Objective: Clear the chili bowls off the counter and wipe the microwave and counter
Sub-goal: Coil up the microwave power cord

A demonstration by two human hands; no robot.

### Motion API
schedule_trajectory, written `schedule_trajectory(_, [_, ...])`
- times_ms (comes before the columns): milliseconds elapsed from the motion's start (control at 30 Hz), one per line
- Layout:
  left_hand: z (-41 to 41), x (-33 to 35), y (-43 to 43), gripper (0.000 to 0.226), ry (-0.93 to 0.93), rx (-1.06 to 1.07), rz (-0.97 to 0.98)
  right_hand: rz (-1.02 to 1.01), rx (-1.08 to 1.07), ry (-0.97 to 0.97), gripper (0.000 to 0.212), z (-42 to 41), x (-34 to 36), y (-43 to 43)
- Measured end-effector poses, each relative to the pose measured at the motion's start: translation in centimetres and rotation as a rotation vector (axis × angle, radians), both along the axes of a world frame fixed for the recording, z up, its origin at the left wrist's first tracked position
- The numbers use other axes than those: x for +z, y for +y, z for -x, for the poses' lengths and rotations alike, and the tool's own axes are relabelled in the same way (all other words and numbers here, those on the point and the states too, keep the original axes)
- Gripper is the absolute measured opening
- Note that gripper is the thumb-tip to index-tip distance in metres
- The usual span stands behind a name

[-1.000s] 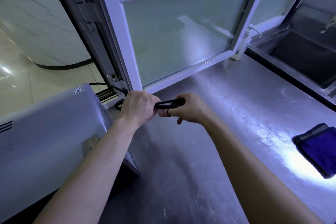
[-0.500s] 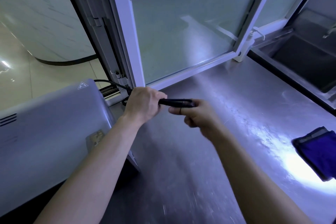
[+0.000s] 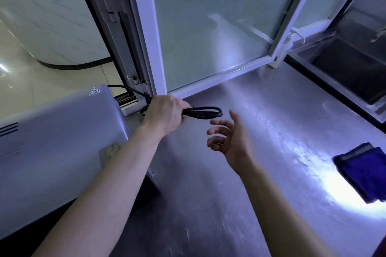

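The silver microwave [image 3: 52, 148] stands at the left on the steel counter [image 3: 271, 152]. Its black power cord [image 3: 205, 112] runs from behind it, folded into a loop. My left hand [image 3: 165, 113] grips the folded cord just right of the microwave's back corner. My right hand [image 3: 227, 136] hovers a little below and right of the loop, fingers spread and relaxed, holding nothing. A dark blue cloth [image 3: 367, 171] lies on the counter at the right edge. No chili bowls are in view.
A white-framed window sash [image 3: 213, 33] swings inward over the back of the counter, its latch handle [image 3: 292, 37] at the right. A steel sink [image 3: 351, 73] sits at the back right. Tiled floor shows outside at the left.
My right hand has let go of the cord loop and pulled back toward me, opening. My left hand still holds the folded cord.
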State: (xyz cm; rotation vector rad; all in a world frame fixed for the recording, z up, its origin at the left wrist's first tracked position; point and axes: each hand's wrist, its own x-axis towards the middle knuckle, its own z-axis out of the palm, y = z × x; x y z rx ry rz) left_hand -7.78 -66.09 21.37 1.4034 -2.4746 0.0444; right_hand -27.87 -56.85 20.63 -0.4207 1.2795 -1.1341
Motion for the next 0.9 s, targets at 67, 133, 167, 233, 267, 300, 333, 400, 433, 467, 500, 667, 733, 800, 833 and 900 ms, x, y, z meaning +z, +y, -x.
schedule_trajectory(67, [0.1, -0.3, -0.1, 0.028, -0.023, -0.013, -0.002, 0.061, 0.170, 0.244, 0.047, 1.0, 2.3, -0.5])
schedule_trajectory(133, [0.1, -0.8, -0.4, 0.025, -0.002, -0.017, -0.042, 0.103, 0.288, 0.430, 0.032, 1.3, 3.5, -0.9])
schedule_trajectory(167, [0.0, -1.1, -0.6, 0.026, 0.027, -0.027, -0.093, 0.112, 0.314, 0.481, 0.028, 1.3, 3.8, -1.1])
schedule_trajectory(233, [-0.1, -1.0, -0.5, 0.036, 0.128, -0.035, -0.272, 0.154, 0.353, 0.560, 0.024, 1.4, 3.6, -1.3])
schedule_trajectory(267, [-0.1, -0.7, -0.5, 0.052, 0.209, -0.018, -0.375, 0.179, 0.367, 0.614, 0.022, 1.3, 3.3, -1.3])
schedule_trajectory(300, [-0.2, -0.3, -0.5, 0.062, 0.305, 0.005, -0.451, 0.198, 0.374, 0.667, 0.021, 1.2, 3.0, -1.3])
schedule_trajectory(333, [-0.2, 0.0, -0.6, 0.060, 0.396, 0.032, -0.478, 0.211, 0.375, 0.718, 0.020, 1.1, 2.6, -1.2])
schedule_trajectory(400, [-0.3, 0.0, -0.7, 0.041, 0.459, 0.076, -0.400, 0.243, 0.368, 0.787, 0.016, 0.8, 2.2, -1.2])
schedule_trajectory(433, [-0.4, -0.2, -0.8, 0.033, 0.407, 0.096, -0.336, 0.263, 0.365, 0.802, 0.015, 0.6, 2.2, -1.2])
schedule_trajectory(467, [-0.5, -0.5, -0.8, 0.031, 0.344, 0.115, -0.304, 0.284, 0.363, 0.814, 0.014, 0.4, 2.2, -1.2])
schedule_trajectory(500, [-0.5, -0.9, -0.8, 0.032, 0.297, 0.134, -0.296, 0.305, 0.366, 0.835, 0.014, 0.1, 2.2, -1.2])
schedule_trajectory(667, [-1.2, -1.7, -1.4, 0.021, 0.171, 0.150, -0.185, 0.430, 0.441, 1.051, 0.013, 0.0, 1.1, -1.1])
schedule_trajectory(733, [-1.5, -1.9, -1.7, 0.017, 0.081, 0.223, -0.114, 0.441, 0.407, 1.051, 0.010, 0.3, 0.5, -0.8])
schedule_trajectory(800, [-1.8, -2.0, -1.9, 0.015, 0.025, 0.269, -0.078, 0.390, 0.380, 0.923, 0.008, 0.2, -0.2, -0.5])
schedule_trajectory(833, [-1.9, -2.1, -2.0, 0.015, -0.007, 0.256, -0.089, 0.320, 0.403, 0.835, 0.014, 0.0, -0.4, -0.5])
schedule_trajectory(900, [-1.9, -2.4, -2.0, 0.016, -0.088, 0.198, -0.165, 0.114, 0.505, 0.638, 0.025, -0.7, -1.3, -1.1])
